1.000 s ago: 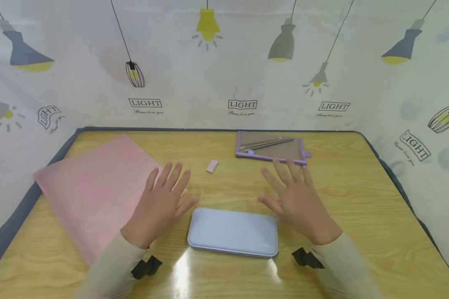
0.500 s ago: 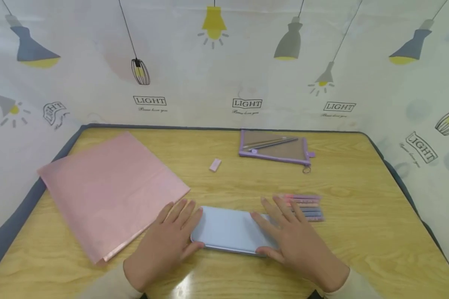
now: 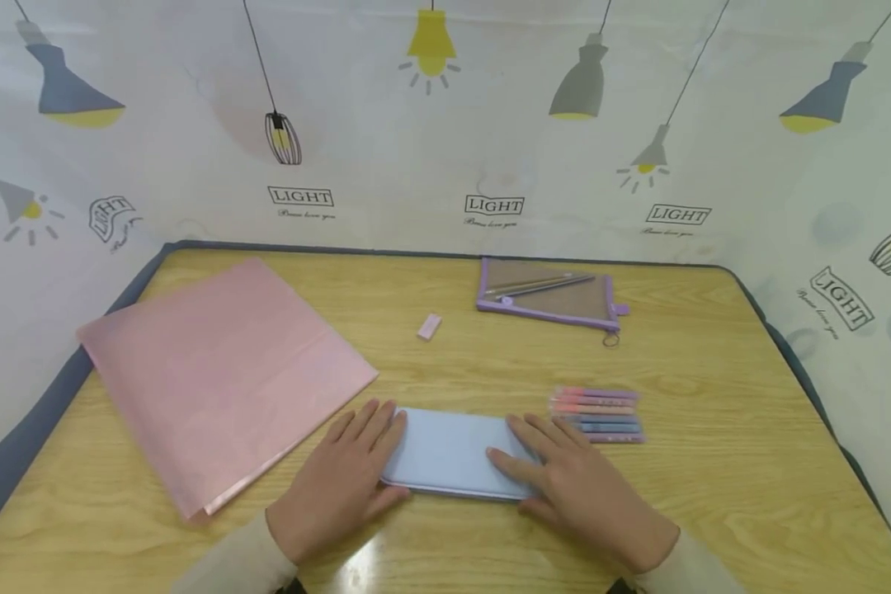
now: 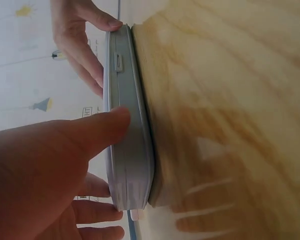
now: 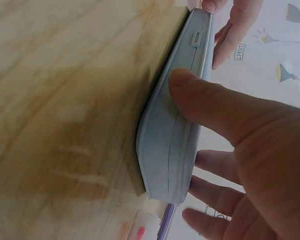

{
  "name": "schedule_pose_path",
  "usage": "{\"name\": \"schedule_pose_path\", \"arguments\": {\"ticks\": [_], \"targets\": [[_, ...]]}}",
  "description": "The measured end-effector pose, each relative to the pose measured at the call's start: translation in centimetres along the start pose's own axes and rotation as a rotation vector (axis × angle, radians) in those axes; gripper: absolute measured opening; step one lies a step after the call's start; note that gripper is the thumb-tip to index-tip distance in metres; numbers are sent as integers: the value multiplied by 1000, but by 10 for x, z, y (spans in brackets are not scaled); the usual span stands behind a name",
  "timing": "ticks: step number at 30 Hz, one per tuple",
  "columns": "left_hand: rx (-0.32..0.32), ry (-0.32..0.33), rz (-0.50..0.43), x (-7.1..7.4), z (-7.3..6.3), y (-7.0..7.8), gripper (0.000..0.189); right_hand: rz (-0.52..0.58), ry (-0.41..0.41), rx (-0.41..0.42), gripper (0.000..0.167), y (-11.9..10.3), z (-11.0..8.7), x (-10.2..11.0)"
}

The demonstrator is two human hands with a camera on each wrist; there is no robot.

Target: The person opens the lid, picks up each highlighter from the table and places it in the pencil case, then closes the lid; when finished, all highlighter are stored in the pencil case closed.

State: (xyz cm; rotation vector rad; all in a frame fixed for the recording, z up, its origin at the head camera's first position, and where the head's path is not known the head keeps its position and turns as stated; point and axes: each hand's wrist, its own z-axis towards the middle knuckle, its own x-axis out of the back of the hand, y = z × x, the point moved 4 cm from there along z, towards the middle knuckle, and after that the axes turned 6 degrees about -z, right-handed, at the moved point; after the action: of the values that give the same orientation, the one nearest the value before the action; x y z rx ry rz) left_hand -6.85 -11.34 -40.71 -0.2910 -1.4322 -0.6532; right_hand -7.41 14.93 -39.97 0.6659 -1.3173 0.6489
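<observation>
A light-blue pencil case (image 3: 453, 454) lies closed on the wooden table in front of me, a small latch (image 4: 119, 62) on its near side. At its left end, my left hand (image 3: 341, 470) grips it, thumb against the near side and fingers along the end. My right hand (image 3: 582, 478) holds the opposite end likewise, one finger stretched over the lid. Both wrist views show the thumbs pressed on the side wall. Just beyond my right hand is a row of several pastel pens (image 3: 601, 417).
Folded pink sheet material (image 3: 223, 379) covers the left of the table (image 3: 742, 478). A small pink eraser (image 3: 429, 327) lies beyond the pencil case. Farther back is a purple-edged mesh pouch (image 3: 549, 301) with thin pens on it. A printed curtain (image 3: 386, 132) surrounds the table.
Both hands have come down from above the table and taken hold of the pencil case's ends. The row of pens, hidden earlier behind my right hand, now shows. The view has shifted slightly.
</observation>
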Motion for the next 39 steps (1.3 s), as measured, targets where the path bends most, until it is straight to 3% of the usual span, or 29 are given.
{"name": "schedule_pose_path", "arguments": {"ticks": [8,15,27,33,39], "targets": [[-80,41,-114,-6,10,-3,85,86,2,9,65,5,10,-1],[-150,72,-108,-8,16,-7,86,58,-5,50,65,9,17,3],[-162,46,-115,-9,21,-7,85,2,-73,133,64,13,27,11],[-146,25,-117,-10,23,-9,87,44,-99,136,63,16,31,16],[-90,23,-180,-9,18,-12,94,148,-109,72,58,18,25,14]]}}
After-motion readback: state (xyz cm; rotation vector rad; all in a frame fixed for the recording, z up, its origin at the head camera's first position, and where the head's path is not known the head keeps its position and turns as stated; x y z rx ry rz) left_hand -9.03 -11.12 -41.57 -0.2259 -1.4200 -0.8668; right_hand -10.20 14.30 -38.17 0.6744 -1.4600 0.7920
